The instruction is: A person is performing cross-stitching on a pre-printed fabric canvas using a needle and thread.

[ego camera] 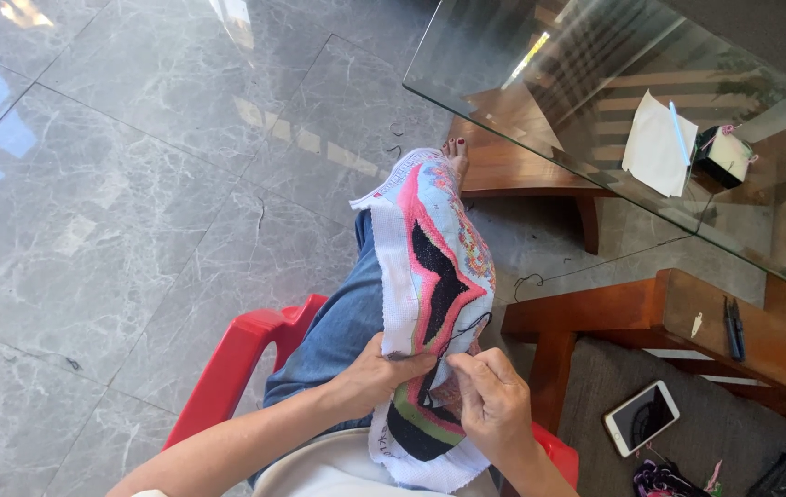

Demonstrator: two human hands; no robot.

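Grey marble floor tiles (135, 184) spread beneath us, and we sit on a red plastic chair (236, 359) with one blue-jeaned leg (338, 322) stretched forward. Over that leg lies our long white cross-stitch canvas with pink, black and pale blue embroidery (434, 267); its long axis runs from our lap away toward the bare foot (456, 152), which rests on the wooden base of the table. Our left hand (384, 373) is closed on the near part of the cloth, thumb on top and fingers underneath, pinching the fabric. Just right of that hold, our right hand (494, 396) has its fingertips pressed together against the stitched face; a thin dark thread (471, 324) loops up beyond them. We cannot make out a needle.

Farther from the grip and to its right, a glass tabletop (595, 83) carries a folded white paper (655, 145). Nearer, a white smartphone (641, 417) lies on grey upholstery.
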